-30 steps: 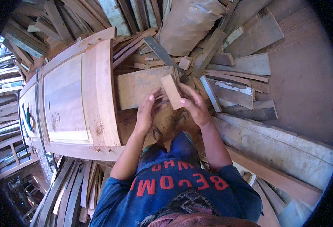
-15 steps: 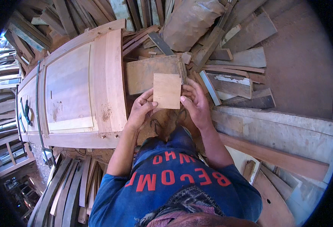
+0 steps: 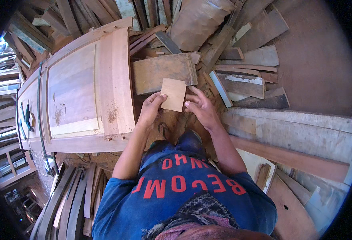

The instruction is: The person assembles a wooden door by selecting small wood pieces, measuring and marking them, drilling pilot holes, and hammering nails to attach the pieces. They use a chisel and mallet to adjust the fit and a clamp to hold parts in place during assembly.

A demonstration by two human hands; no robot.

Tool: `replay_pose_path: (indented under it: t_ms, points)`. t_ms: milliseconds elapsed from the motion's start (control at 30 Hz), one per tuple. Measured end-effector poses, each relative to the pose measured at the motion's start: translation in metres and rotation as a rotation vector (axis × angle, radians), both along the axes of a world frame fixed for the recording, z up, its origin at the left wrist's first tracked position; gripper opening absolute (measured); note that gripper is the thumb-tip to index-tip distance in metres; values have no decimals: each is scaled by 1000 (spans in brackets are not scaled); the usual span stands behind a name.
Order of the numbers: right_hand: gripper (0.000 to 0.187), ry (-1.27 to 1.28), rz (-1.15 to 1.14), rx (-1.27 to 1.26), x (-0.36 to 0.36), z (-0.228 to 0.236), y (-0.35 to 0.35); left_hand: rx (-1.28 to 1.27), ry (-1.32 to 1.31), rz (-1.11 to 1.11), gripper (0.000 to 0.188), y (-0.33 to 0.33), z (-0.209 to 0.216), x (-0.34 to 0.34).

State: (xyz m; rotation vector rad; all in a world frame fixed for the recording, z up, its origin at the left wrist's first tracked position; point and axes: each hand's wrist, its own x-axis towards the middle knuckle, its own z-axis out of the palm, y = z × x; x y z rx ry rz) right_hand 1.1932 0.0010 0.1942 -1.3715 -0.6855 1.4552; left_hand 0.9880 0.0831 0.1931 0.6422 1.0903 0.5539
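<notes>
"What's different now?"

"The pale wooden piece [image 3: 174,94]. A moment ago both hands had it, one at each side. Now the left hand [image 3: 151,107] pinches it, thumb on the upper face, fingers mostly hidden at its left edge."

"And the right hand [image 3: 202,109]?"

"Loosened, fingers spread and curled just beside the piece's right edge. I can't tell whether a fingertip still brushes it."

"Meaning what for the work?"

"The left seems to carry the weight, I'd judge, leaving the right free to turn or feel the piece. It's tilted a little, broad face up; a second ago it was turned to show a narrow side."

"How are the arms set?"

"Elbows out, left forearm [image 3: 130,152] and right forearm [image 3: 226,150] slanting inward, so the hands meet in front of the body."

"What's around that grip?"

"Just beyond it, a dusty board [image 3: 160,70]; left of it, a big framed panel [image 3: 72,88]."
</notes>
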Motion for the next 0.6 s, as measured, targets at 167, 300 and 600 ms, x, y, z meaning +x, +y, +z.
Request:
replay_pose_path:
  t_ms: [167, 300, 600]
  points:
    - [66, -100, 41, -16, 5, -19, -16, -97, -147, 108, 28, -7, -31, 8]
    - [56, -302, 184, -39, 18, -60, -37, -220, -95, 282, 18, -1, -80, 17]
    - [44, -494, 284, -239, 49, -107, -94, 669, 681, 155, 27, 54, -132, 30]
